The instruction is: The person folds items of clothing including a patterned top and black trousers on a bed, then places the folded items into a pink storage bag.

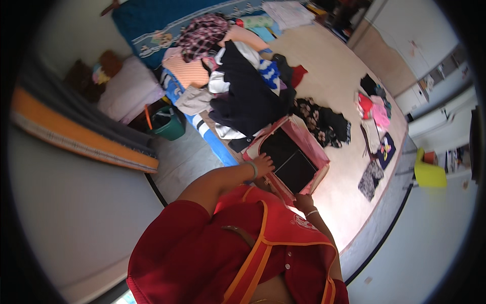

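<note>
Before me on the bed stands a pink fabric storage box (321, 178), tilted in the view, its top open. Inside lie dark, flat contents (298, 167) crossed by a thin pale line; what they are is unclear. My left hand (264, 165), with a bangle at the wrist, rests at the box's left rim, fingers apart over the dark contents. At the box's near corner, my right hand (303, 203) has its fingers closed on the rim. Touching the far side of the box are a large black garment (246, 91) and a black floral garment (321, 121).
Clothes are heaped on the bed's far left part, with a plaid garment (203, 34) on top. Small folded clothes (376, 114) lie along the right edge of the bedsheet (322, 64). A green bin (169, 123) stands left of the bed, a yellow-green chair (429, 171) right.
</note>
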`<state>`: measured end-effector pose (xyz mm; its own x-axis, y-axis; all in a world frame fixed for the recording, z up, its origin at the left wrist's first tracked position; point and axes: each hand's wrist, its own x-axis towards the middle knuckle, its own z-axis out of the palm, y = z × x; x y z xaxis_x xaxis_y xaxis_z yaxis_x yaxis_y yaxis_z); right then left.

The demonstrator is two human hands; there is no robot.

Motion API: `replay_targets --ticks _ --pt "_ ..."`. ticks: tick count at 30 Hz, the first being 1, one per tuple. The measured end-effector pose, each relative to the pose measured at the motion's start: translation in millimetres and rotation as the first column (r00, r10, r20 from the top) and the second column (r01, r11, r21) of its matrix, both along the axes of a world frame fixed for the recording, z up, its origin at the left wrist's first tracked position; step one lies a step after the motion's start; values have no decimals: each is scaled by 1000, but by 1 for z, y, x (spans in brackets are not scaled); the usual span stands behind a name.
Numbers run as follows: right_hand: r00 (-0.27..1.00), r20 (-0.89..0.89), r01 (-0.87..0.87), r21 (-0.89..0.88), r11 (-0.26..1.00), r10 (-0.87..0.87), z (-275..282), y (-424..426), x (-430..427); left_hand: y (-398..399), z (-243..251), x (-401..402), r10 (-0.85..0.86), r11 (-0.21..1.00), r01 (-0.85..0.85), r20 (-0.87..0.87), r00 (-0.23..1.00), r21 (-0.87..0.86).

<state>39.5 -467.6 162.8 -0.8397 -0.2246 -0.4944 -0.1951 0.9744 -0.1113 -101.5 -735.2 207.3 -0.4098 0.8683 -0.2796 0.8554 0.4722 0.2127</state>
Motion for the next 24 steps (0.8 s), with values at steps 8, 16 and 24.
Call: replay_targets --ticks 8,16,24 --pt "930 105 348 44 936 -351 38 -31 28 -18 -55 -72 -379 898 314 -178 908 -309" --pt "899 -126 437 187 880 -420 31 -16 45 1 13 -62 -495 775 414 -51 867 -477" --pt "863 -101 505 187 843 -494 69 46 67 35 -12 -16 -434 881 416 -36 900 -225"
